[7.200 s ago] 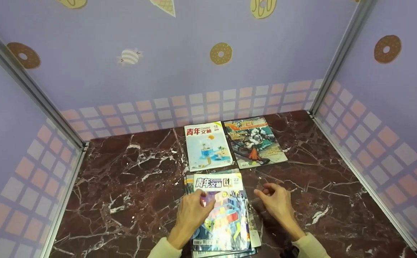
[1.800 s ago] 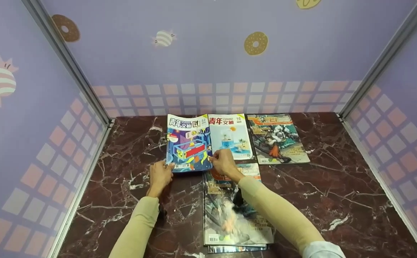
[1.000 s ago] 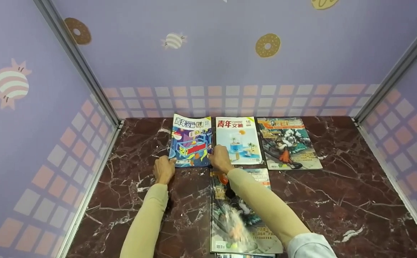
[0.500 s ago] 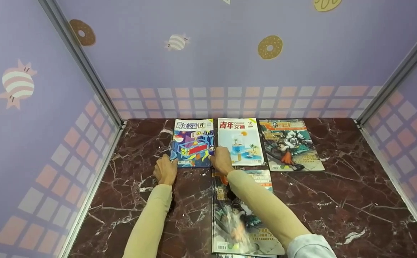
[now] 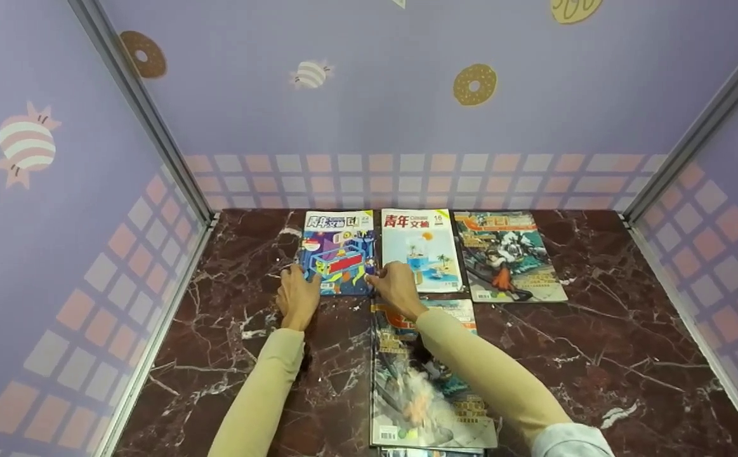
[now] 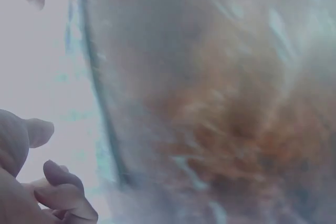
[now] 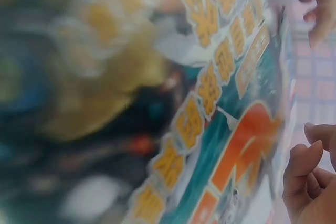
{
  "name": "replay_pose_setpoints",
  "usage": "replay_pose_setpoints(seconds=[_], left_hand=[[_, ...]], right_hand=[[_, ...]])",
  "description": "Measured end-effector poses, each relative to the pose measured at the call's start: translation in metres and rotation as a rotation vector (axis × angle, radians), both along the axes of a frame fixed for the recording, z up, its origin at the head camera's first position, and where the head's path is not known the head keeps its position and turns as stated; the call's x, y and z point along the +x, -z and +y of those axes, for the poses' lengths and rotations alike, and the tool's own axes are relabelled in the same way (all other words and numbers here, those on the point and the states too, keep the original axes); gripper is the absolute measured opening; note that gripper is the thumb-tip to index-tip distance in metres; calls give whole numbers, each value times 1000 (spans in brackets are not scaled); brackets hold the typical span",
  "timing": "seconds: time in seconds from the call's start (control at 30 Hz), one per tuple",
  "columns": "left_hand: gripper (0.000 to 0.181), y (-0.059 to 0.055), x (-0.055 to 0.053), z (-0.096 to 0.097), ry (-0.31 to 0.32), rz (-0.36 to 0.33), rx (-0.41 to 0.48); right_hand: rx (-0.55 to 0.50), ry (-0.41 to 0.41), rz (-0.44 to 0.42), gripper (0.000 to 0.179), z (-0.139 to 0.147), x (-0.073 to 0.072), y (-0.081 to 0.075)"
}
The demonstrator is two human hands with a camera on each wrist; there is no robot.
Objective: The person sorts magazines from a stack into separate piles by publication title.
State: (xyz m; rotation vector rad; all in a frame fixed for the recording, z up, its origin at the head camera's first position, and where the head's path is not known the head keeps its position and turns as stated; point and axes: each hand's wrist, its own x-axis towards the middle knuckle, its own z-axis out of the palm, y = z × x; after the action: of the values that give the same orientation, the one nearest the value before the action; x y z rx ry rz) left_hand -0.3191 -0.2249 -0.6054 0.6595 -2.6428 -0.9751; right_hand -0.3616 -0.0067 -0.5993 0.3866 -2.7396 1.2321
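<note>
Where the marbled tabletop (image 5: 622,355) spans the lower frame, I log remotely: magazine stack (image 5: 410,400), lower centre; blue magazine (image 5: 343,254), left of centre, likely light, bendy, slick, best pinched by its lower corners; left hand (image 5: 297,297), loosely spread; right hand (image 5: 400,289), curled, whether pinching I can't tell.

Left hand (image 6: 52,196) near blurred tabletop (image 6: 236,129)
</note>
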Motion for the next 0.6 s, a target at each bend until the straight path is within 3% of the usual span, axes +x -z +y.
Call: replay_pose_setpoints(seconds=[0.17,0.2,0.23,0.4,0.5,0.6], left_hand=[[31,-10,21,12,41,120,-14],[27,-11,27,15,54,145,-15],[22,-23,39,24,57,151,-16],[12,-28,70,37,111,257,-57],[12,-32,84,45,169,314,-57],[10,-36,98,51,247,356,8]], right_hand=[[-32,26,6,37,14,25,-17],[-58,27,-2,35,18,30,-19],[-90,30,-14,32,22,35,-22],[-204,30,-2,25,44,58,-36],[-251,42,-6,24,57,71,-44],[-282,51,-25,25,71,88,-49]])
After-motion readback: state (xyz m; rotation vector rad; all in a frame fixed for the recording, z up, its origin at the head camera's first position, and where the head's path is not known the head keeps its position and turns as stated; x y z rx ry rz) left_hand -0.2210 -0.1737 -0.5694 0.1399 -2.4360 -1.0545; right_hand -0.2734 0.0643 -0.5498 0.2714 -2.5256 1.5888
